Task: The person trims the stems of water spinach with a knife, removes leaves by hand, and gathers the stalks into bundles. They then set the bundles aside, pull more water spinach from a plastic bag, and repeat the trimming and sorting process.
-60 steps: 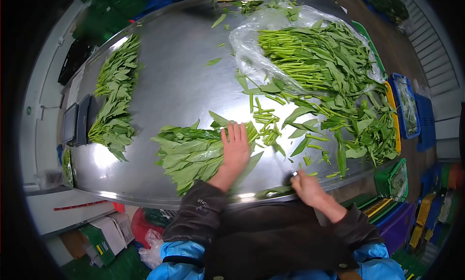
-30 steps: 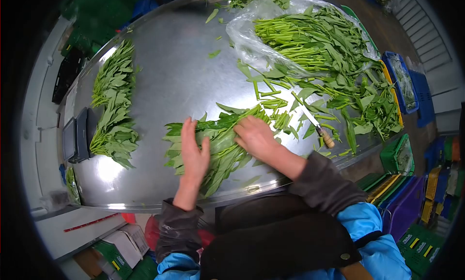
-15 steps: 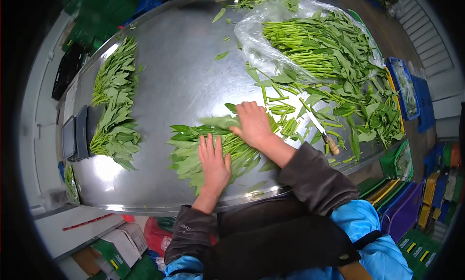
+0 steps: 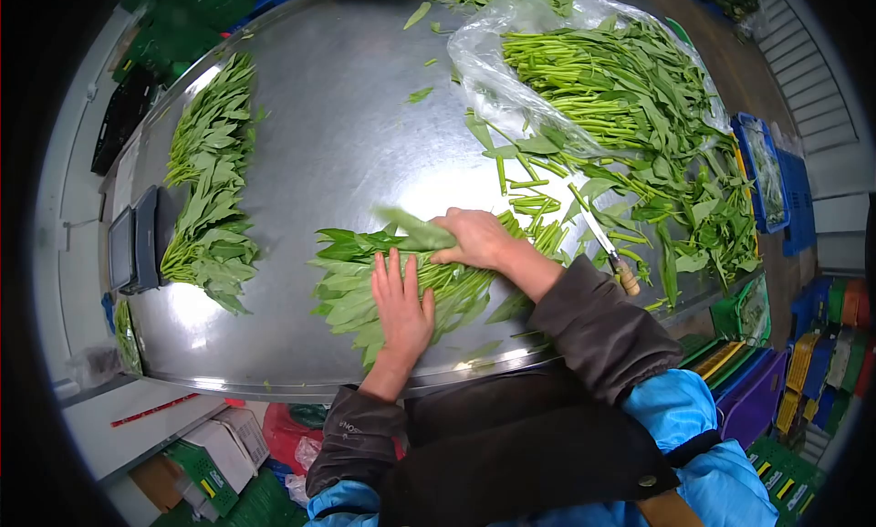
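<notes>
A bunch of green leafy stalks [image 4: 351, 276] lies on the steel table [image 4: 338, 135] in front of me. My left hand [image 4: 401, 303] rests flat on the bunch, fingers spread and pointing away. My right hand [image 4: 474, 238] reaches across from the right and pinches a leaf at the bunch's upper edge. A knife with a wooden handle [image 4: 610, 250] lies on the table to the right of my right forearm, held by nobody. Cut stem ends [image 4: 538, 230] lie just beyond my right hand.
A large heap of leafy stalks [image 4: 630, 116] on a clear plastic sheet fills the far right. A row of trimmed bunches [image 4: 205, 180] lies far left, beside a dark scale [image 4: 132, 244]. Coloured crates [image 4: 757, 171] stand off the right edge.
Two seconds ago my right hand was at the near table edge; the knife now lies on the table and the hand has moved onto the bunch. My left hand shifted slightly on the leaves.
</notes>
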Available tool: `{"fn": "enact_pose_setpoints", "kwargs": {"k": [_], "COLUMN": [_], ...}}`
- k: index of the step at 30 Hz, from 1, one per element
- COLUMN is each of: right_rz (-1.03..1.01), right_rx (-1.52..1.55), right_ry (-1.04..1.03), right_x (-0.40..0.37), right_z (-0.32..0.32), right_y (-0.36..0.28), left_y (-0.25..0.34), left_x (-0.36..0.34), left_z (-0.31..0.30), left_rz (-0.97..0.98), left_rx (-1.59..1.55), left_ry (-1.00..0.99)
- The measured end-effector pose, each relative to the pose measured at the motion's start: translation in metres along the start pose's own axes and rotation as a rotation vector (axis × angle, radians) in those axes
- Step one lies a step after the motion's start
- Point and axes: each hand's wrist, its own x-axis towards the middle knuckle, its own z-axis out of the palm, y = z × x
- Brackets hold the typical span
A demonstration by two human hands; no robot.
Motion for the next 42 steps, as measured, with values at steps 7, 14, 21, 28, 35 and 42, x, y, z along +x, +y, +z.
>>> {"fn": "enact_pose_setpoints", "kwargs": {"k": [7,14,21,28,35,42], "right_rz": [0.235,-0.032,0.285,0.348,0.480,0.413], "right_rx": [0.579,0.077,0.810,1.088,2.042,0.320], "right_ry": [0.150,-0.005,0.288,0.083,-0.122,-0.034], "right_x": [0.014,0.011,0.025,0.026,-0.025,-0.079], "right_z": [0.004,0.018,0.026,0.015,-0.071,-0.156], "right_y": [0.026,0.013,0.040,0.027,0.119,0.141], "left_y": [0.001,0.003,0.012,0.046,0.025,0.027], "left_x": [-0.002,-0.003,-0.003,0.041,0.032,0.032], "left_z": [-0.001,0.003,-0.004,-0.012,0.026,0.023], "left_rz": [0.005,-0.015,-0.031,-0.061,-0.092,-0.081], "left_rx": [0.010,0.040,0.064,0.123,0.202,0.207], "left_ry": [0.005,0.031,0.058,0.011,-0.090,-0.077]}}
